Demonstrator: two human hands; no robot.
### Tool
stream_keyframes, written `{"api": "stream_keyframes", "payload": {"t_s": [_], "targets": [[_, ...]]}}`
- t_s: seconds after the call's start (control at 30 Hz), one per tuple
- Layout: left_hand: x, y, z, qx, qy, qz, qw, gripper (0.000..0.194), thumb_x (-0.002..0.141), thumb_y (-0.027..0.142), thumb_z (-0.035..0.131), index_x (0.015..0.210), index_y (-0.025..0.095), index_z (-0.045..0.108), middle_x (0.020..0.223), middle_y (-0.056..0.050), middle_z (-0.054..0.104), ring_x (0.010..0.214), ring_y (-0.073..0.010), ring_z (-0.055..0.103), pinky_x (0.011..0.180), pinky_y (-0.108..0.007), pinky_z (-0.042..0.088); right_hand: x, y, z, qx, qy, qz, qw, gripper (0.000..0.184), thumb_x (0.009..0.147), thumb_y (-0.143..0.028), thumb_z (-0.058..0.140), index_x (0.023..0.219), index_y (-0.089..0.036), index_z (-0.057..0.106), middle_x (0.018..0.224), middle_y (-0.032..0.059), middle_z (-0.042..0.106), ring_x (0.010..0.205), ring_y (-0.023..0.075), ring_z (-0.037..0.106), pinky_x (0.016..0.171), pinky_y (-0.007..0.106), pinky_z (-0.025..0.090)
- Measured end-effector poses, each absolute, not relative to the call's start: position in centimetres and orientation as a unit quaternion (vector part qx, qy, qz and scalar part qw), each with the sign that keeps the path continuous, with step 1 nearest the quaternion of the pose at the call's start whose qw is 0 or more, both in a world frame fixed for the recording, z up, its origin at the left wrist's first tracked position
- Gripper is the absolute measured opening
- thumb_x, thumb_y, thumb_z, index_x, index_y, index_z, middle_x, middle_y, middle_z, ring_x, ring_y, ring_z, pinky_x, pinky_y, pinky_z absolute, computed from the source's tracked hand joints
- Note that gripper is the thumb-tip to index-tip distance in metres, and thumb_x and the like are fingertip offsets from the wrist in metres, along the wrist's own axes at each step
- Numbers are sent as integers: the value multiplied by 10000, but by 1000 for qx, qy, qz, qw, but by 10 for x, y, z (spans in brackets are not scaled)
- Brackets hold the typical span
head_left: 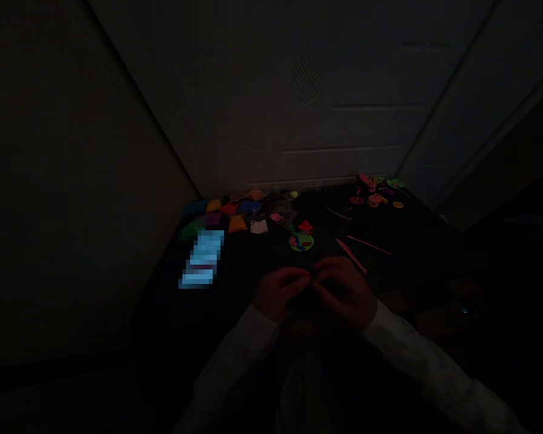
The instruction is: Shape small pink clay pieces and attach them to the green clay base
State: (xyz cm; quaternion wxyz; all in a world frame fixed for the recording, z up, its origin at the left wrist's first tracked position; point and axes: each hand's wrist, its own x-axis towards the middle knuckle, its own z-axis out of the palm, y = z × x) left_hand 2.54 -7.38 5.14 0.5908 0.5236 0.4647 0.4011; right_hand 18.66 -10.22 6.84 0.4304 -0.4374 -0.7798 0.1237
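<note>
My left hand [278,293] and my right hand [347,293] meet in front of me above the near part of the dark table, fingertips pinched and almost touching. Whatever lies between the fingers is too small and dark to make out. Just beyond them lies a round green clay piece [301,242] with blue, pink and red patches and a red shape at its top. To its right are a pink modelling knife [352,257] and a thin pink stick tool [369,245].
Bags of coloured clay [238,224] crowd the table's back left. A lit phone [202,259], pixelated, lies nearer. Scissors [339,214] rest at the back, with several small clay figures [373,200] at the back right. A pale panel wall [344,132] rises behind. The light is very dim.
</note>
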Motion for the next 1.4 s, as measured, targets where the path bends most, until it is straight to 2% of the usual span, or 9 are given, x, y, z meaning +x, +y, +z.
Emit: {"api": "stream_keyframes", "payload": {"t_s": [0.23, 0.4, 0.7, 0.9, 1.27, 1.4], "targets": [[27, -75, 50, 486, 436, 410, 636, 177, 570, 258, 673, 718, 176, 621, 691, 7, 643, 662, -114, 575, 629, -222, 426, 187, -102, 64, -431, -775, 148, 439, 118, 709, -231, 546, 820, -192, 550, 961, 56, 545, 936, 165, 492, 808, 351, 409], [28, -76, 52, 459, 417, 415, 665, 177, 559, 222, 684, 693, 161, 585, 636, 24, 619, 611, -85, 550, 596, -197, 404, 189, -102, 65, -415, -789, 121, 436, 240, 721, -211, 536, 961, -201, 550, 976, 63, 540, 940, 162, 487, 799, 341, 422], [31, -76, 49, 412, 403, 439, 689, 226, 543, 191, 695, 714, 166, 550, 613, 50, 592, 582, -57, 525, 585, -175, 381, 186, -102, 66, -411, -793, 61, 445, 140, 715, -185, 532, 848, -201, 573, 913, 44, 565, 901, 161, 496, 777, 353, 415], [29, -74, 46, 393, 415, 442, 691, 202, 564, 194, 677, 723, 169, 555, 631, 45, 594, 588, -66, 533, 574, -183, 395, 188, -104, 67, -440, -758, 125, 465, 109, 713, -179, 527, 815, -189, 562, 899, 53, 556, 876, 154, 511, 766, 333, 430], [32, -77, 48, 408, 403, 456, 681, 179, 565, 190, 677, 698, 166, 561, 631, 44, 601, 616, -71, 544, 617, -191, 396, 184, -102, 62, -432, -768, 125, 457, 219, 718, -223, 534, 933, -205, 572, 937, 60, 560, 907, 162, 508, 775, 334, 432], [33, -77, 49, 407, 408, 455, 679, 188, 561, 196, 679, 701, 161, 559, 640, 33, 601, 627, -84, 549, 626, -206, 398, 184, -102, 62, -433, -773, 115, 450, 205, 718, -224, 538, 918, -203, 581, 919, 57, 567, 896, 159, 510, 777, 336, 427]]}}
